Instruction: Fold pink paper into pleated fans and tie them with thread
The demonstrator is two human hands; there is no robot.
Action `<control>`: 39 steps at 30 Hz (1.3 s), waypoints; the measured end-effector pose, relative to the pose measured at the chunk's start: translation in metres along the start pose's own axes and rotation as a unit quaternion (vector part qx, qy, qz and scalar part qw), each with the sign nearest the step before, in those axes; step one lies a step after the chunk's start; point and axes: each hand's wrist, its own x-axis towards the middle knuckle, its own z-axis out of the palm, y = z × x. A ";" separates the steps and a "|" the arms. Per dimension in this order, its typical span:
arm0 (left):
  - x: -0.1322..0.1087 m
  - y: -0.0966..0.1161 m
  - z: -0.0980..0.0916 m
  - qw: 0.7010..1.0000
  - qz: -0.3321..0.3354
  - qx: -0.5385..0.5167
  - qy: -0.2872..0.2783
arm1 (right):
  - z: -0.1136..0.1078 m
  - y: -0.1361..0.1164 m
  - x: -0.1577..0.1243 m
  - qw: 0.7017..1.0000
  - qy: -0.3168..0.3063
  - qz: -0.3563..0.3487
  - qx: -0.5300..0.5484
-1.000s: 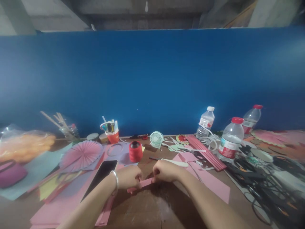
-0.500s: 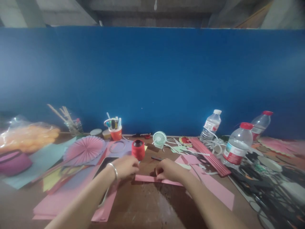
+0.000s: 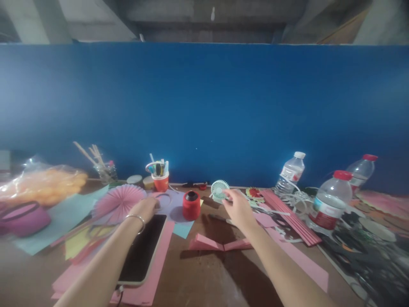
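A folded pink paper strip (image 3: 207, 243) lies on the brown table in front of me, its two parts angled up from a crease. My right hand (image 3: 238, 209) is raised beyond it, fingers apart, with the tips overlapping the edge of a small mint-green fan (image 3: 219, 190); whether they touch it I cannot tell. To the left, my left hand (image 3: 143, 211), a bangle on its wrist, hovers between a pleated pink paper rosette (image 3: 119, 202) and a dark-screened phone (image 3: 142, 251). Its fingers are mostly hidden. A red spool-like object (image 3: 191, 207) stands between the hands.
Water bottles (image 3: 330, 202) stand at the right beside dark tangled items. A pleated pink paper strip (image 3: 292, 217) and pink sheets (image 3: 300, 260) lie nearer. A red cup of pens (image 3: 160, 183) stands at the back. Purple paper (image 3: 172, 200) bears a ring. A blue partition (image 3: 204, 106) closes the far side.
Both hands have left the pink strip: the left moved leftward toward the rosette, the right lifted forward toward the fan. The strip now stands partly folded up. The view has shifted slightly.
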 end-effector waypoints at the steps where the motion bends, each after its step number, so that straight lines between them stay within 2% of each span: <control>1: 0.000 -0.003 0.000 1.000 -0.007 0.007 -0.013 | 0.002 0.004 0.009 0.999 0.023 0.027 0.000; 4: 0.001 -0.008 0.000 0.999 -0.023 0.024 -0.042 | 0.008 0.018 0.036 0.996 0.003 0.091 0.025; 7: 0.002 -0.009 -0.001 0.999 -0.021 0.021 -0.026 | 0.012 0.033 0.054 0.992 -0.050 0.095 0.060; 11: 0.001 -0.004 -0.002 1.000 0.012 -0.009 0.013 | 0.008 0.045 0.057 0.985 -0.102 0.072 0.122; 15: 0.000 0.005 -0.005 0.998 0.046 -0.033 0.026 | 0.001 0.047 0.053 0.976 -0.135 0.051 0.166; 22: -0.003 0.021 -0.016 0.996 0.059 -0.043 0.055 | 0.005 0.049 0.051 0.977 -0.106 0.060 0.173; 27: -0.012 0.047 -0.029 0.989 0.091 -0.059 0.099 | 0.002 0.039 0.051 0.983 -0.006 0.069 0.171; 29: -0.020 0.061 -0.035 0.986 0.108 -0.070 0.108 | -0.006 0.023 0.048 0.981 0.028 0.044 0.185; 30: -0.026 0.069 -0.039 0.985 0.116 -0.075 0.108 | -0.011 0.012 0.045 0.977 0.044 0.009 0.210; 32: -0.037 0.084 -0.045 0.981 0.136 -0.104 0.096 | -0.023 -0.010 0.037 0.969 0.036 -0.066 0.237; 35: -0.051 0.105 -0.049 0.972 0.161 -0.160 0.064 | -0.039 -0.039 0.026 0.965 0.001 -0.163 0.208; 39: -0.063 0.121 -0.049 0.962 0.187 -0.196 0.024 | -0.047 -0.052 0.020 0.953 -0.023 -0.233 0.190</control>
